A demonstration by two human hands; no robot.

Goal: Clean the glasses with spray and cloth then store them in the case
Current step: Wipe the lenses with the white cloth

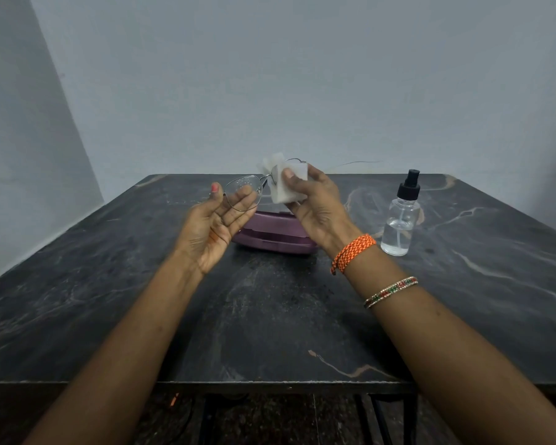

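Head view: the glasses (254, 187) are held up in the air above the closed purple case (275, 234), their long axis running left to right and rising a little toward the right. The left hand (217, 221), palm up with fingers only gently bent, holds the left lens between thumb and fingertips; droplets dot that lens. The right hand (315, 203) pinches a folded white cloth (286, 184) around the right lens, thumb pressed on the near face of the cloth. The case lies flat on the dark marble table (270, 316), its long side also left to right. The clear spray bottle (402, 216) stands upright to the right of the case, apart from it, black nozzle on top.
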